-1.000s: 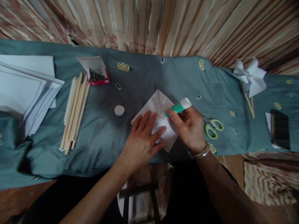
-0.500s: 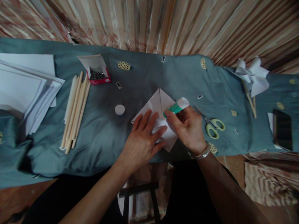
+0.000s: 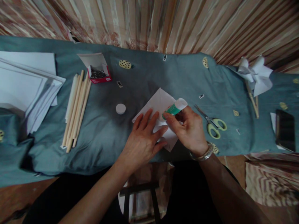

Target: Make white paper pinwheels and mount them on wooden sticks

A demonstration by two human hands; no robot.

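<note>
A white folded paper square (image 3: 158, 102) lies on the grey-blue cloth (image 3: 144, 77) in front of me. My left hand (image 3: 142, 140) rests flat on its lower left part, fingers spread. My right hand (image 3: 190, 129) grips a green and white glue stick (image 3: 175, 108), tilted with its lower tip down on the paper near the middle. A white round cap (image 3: 121, 108) sits on the cloth to the left of the paper.
Several wooden sticks (image 3: 77, 109) lie left of the cap, beside a stack of white sheets (image 3: 25, 87). A red box of pins (image 3: 98, 74) is behind them. Green-handled scissors (image 3: 213, 124), a paper pinwheel (image 3: 255, 77) and a dark phone (image 3: 285, 129) lie to the right.
The glue stick's tip has slid a little to the left across the paper, and my right hand followed. My left hand stays pressed on the paper.
</note>
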